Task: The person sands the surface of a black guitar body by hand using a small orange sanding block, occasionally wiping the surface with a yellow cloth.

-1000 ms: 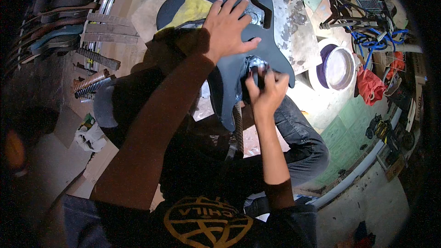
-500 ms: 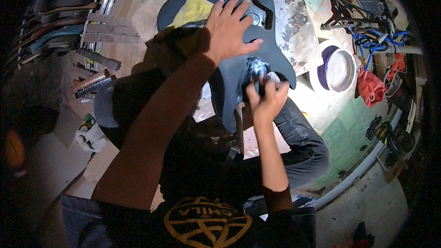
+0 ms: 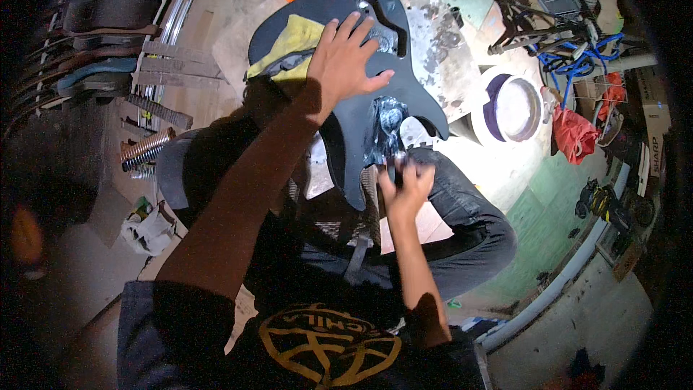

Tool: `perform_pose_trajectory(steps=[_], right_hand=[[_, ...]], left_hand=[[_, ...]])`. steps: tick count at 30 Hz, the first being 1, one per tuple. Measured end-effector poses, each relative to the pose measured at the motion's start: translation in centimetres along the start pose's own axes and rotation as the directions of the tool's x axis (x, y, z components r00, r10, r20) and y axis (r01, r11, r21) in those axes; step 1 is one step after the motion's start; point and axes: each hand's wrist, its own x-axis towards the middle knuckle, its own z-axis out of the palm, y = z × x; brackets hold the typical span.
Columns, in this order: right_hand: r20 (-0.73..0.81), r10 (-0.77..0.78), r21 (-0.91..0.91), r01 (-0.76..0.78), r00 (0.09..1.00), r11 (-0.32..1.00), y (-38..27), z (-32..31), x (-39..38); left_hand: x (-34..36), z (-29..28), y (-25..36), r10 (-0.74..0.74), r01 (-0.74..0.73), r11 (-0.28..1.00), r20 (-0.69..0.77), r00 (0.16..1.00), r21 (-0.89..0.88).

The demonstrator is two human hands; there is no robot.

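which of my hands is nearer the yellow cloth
Left. The left hand is at the right edge of the cloth; the right hand is farther off, below and right of it.

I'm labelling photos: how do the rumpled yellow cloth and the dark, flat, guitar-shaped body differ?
The yellow cloth is rumpled and soft-looking; the dark guitar-shaped body looks rigid and flat. The cloth is also much smaller than the body, on which it lies. Both lie left of the round white container.

Cloth on guitar body, bucket right.
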Motion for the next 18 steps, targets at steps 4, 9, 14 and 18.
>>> perform_pose_trajectory(steps=[4, 9, 14, 18], right_hand=[[-0.115, 0.214, 0.373, -0.158, 0.97, 0.914, -0.7, -3.5, -1.1], [-0.124, 0.214, 0.352, -0.159, 0.969, 0.922, 0.6, -7.9, -2.1], [-0.137, 0.386, 0.519, -0.265, 0.912, 0.813, 4.3, -5.5, -5.1], [-0.126, 0.445, 0.578, -0.299, 0.886, 0.759, 5.2, -4.6, -4.5]], left_hand=[[-0.6, 0.1, 0.3, 0.0, 0.0, 1.0, -0.02, 1.0, 0.028], [-1.8, -2.2, 1.9, -0.034, 0.05, 0.996, -0.214, 0.976, 0.068], [-5.1, -3.0, -1.3, -0.496, 0.517, 0.85, -0.176, 0.85, 0.103], [-7.0, 0.1, 2.4, -0.237, 0.237, 0.969, -0.003, 0.971, 0.069]])
